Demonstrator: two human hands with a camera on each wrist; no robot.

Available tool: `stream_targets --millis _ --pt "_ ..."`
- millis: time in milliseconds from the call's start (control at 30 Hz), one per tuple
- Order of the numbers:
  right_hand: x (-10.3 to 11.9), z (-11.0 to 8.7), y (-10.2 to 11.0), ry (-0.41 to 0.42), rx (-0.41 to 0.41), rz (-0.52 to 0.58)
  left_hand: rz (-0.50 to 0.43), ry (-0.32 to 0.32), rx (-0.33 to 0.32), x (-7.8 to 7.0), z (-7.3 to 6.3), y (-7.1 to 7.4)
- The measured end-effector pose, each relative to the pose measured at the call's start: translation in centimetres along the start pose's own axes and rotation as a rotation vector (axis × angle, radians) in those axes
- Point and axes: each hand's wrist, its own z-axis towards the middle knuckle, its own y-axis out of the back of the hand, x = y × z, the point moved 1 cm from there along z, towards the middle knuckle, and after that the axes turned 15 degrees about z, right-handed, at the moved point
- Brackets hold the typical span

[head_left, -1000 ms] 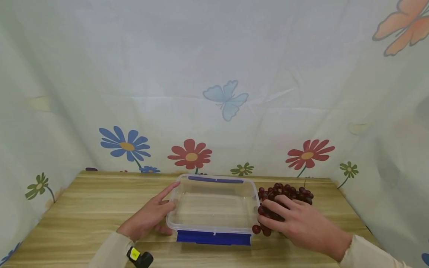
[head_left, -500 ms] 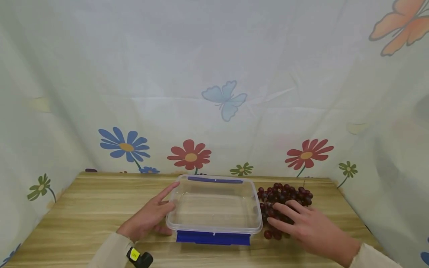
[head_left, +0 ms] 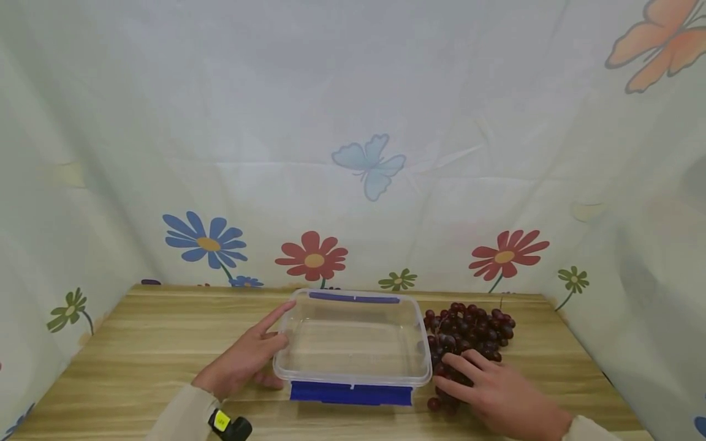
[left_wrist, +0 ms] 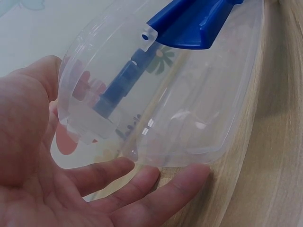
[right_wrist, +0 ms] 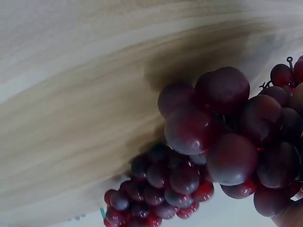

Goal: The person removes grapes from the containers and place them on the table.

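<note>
A see-through plastic food container (head_left: 353, 373) with blue clips stands mid-table. My left hand (head_left: 245, 358) rests against its left side, index finger along the rim. In the left wrist view, fairly straight fingers (left_wrist: 161, 194) touch the container's (left_wrist: 199, 104) wall. Right of it, my right hand (head_left: 491, 389) holds a bunch of dark red grapes (head_left: 441, 404) with bent fingers, close over the table. More grapes (head_left: 474, 324) lie just behind. In the right wrist view, the held grapes (right_wrist: 232, 158) look large and close, the hand mostly hidden beyond them.
The wood-grain table (head_left: 182, 331) ends at a white cloth backdrop (head_left: 248, 122) with printed flowers and butterflies. Cloth also hangs at both sides. A black device (head_left: 228, 424) with a yellow label sits on my left wrist.
My right hand has drawn away from the container's edge, first right and then nearer to me, with the near grapes following. My left hand and the container stay where they were.
</note>
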Motion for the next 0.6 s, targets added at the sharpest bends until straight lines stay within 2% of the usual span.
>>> stream_targets --millis 133,367,600 --pt "0.0 0.3 -0.7 0.003 0.002 0.014 -0.007 -0.001 0.002 0.1 0.0 0.0" --pt "0.4 0.1 -1.2 -0.059 0.126 0.078 -0.017 -0.015 0.001 0.1 0.2 -0.1" --pt "0.3 -0.3 -2.3 -0.114 0.083 -0.009 -0.021 -0.012 -0.001 0.1 0.1 -0.1"
